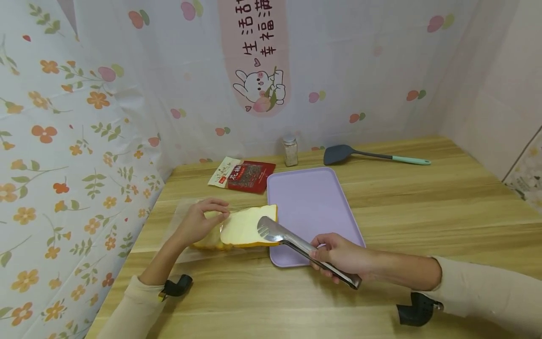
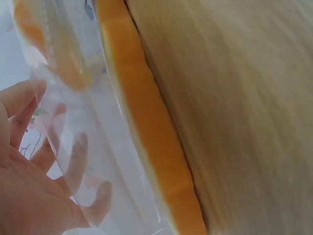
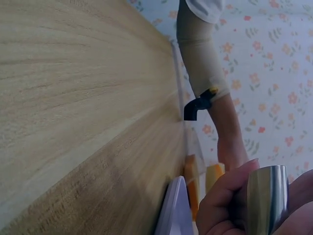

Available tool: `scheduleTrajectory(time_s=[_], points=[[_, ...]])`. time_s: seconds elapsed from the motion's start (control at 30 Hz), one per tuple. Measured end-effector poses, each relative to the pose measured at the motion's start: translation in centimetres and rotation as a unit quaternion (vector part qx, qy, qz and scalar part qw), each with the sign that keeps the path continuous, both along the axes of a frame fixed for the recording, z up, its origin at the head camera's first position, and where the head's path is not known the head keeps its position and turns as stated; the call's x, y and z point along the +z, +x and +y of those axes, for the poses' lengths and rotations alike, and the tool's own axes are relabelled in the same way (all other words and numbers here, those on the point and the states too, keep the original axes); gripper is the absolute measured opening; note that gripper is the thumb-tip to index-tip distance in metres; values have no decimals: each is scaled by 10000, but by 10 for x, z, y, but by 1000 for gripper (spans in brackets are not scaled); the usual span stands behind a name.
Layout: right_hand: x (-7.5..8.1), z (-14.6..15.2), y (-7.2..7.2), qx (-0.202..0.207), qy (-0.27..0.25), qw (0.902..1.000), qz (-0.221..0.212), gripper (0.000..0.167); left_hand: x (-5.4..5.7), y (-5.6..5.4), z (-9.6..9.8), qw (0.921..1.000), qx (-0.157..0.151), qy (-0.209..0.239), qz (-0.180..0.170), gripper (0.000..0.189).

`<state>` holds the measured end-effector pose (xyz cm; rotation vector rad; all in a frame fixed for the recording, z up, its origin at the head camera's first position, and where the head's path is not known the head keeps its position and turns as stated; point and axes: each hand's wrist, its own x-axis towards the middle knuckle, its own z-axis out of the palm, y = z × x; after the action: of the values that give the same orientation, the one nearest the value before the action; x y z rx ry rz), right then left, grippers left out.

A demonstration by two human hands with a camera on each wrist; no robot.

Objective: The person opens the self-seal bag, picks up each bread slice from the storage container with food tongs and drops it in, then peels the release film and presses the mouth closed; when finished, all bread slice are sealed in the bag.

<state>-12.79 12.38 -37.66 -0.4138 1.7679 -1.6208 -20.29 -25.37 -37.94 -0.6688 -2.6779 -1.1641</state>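
My left hand (image 1: 202,222) pinches the edge of a clear plastic bag (image 2: 105,147) between thumb and index finger, the other fingers behind the film. A bread slice (image 1: 243,227) with an orange crust sticks out of the bag to the right, its end over the lilac tray (image 1: 311,200). My right hand (image 1: 338,256) grips metal tongs (image 1: 296,242), whose slotted upper head lies on that slice's right end; the lower head is hidden. Another bread slice (image 2: 146,117) lies low in the bag on the table. Right wrist view: the tongs' rounded end (image 3: 266,200) is within the hand.
Behind the tray stand a small spice jar (image 1: 290,150) and a dark spatula (image 1: 338,154) with a mint handle. A red spice packet (image 1: 250,176) lies left of the tray's back corner. A printed curtain (image 1: 360,70) hangs along the table's back.
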Motion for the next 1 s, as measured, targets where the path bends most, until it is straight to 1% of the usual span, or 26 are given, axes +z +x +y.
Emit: scheduleTrajectory(time_s=[0.23,0.47,0.63,0.8,1.0], points=[[-1,1,6,-101,40,9994,-316,17,1,2,4,9996,186,212,4,10],[-1,-6,7,-188,-69,9997,-167,22,2,3,4,9995,177,221,145,11],[-3,-15,7,-221,-74,9996,-156,23,0,4,5,9994,256,171,123,10],[-5,-20,8,-202,-152,9994,-239,21,-2,5,4,9993,294,242,53,10],[-5,-24,9,-224,-277,9983,-472,19,-2,5,4,9986,294,429,4,12]])
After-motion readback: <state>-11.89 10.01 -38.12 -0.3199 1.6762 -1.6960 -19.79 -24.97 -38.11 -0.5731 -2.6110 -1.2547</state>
